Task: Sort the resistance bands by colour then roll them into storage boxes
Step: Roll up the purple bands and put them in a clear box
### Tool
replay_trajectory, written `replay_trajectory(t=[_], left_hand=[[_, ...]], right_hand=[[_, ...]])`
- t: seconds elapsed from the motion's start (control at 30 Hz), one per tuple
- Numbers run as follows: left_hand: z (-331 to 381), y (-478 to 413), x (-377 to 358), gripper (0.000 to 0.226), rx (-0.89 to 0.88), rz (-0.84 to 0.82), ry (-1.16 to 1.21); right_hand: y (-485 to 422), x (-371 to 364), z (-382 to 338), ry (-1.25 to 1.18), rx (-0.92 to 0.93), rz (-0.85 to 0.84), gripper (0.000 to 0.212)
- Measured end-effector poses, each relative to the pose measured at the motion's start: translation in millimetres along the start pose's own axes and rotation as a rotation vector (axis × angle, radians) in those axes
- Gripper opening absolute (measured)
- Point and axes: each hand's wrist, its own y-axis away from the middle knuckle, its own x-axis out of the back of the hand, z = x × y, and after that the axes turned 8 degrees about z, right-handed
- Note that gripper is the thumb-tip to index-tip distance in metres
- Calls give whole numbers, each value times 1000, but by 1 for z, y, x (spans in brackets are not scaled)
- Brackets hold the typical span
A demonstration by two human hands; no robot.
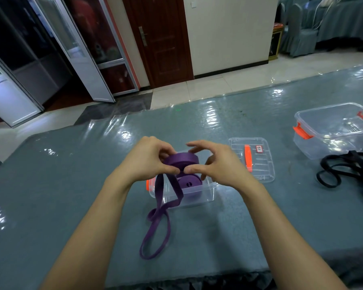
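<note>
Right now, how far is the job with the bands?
Done: one purple roll lies in the near box. In hand: the left hand and right hand roll a second purple band, tail loose. Left: the black bands, unrolled beside the far box.

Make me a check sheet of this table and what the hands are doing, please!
Surface: blue-grey table under shiny clear cover.
Job's things: purple band half rolled, tail trailing onto the table; another purple roll inside the near box; black bands loose beside the far box.
Clutter: lid lying flat beside the near box.
Hands: left hand and right hand both grip the purple band's roll.
Cables: nothing seen on the table.
Surroundings: brown door, covered chairs, tiled floor.
</note>
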Motion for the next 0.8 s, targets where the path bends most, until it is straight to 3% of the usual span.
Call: replay_trajectory(t=[0.13,0.37,0.47,0.6,0.8], left_hand=[[18,-6,4,27,-106,-73,-377],[23,-11,4,28,-153,-68,-471],[13,-10,8,33,-87,-30,-151],[-7,1,7,43,21,22,348],[-9,11,1,29,55,198,654]], right_hand=[[-2,-16,-3,236,117,-24,26],[0,-15,-3,239,143,-6,26],[2,-4,-3,51,84,42,23],[2,10,-7,-371,-23,68,23],[1,13,-13,-710,-61,79,36]])
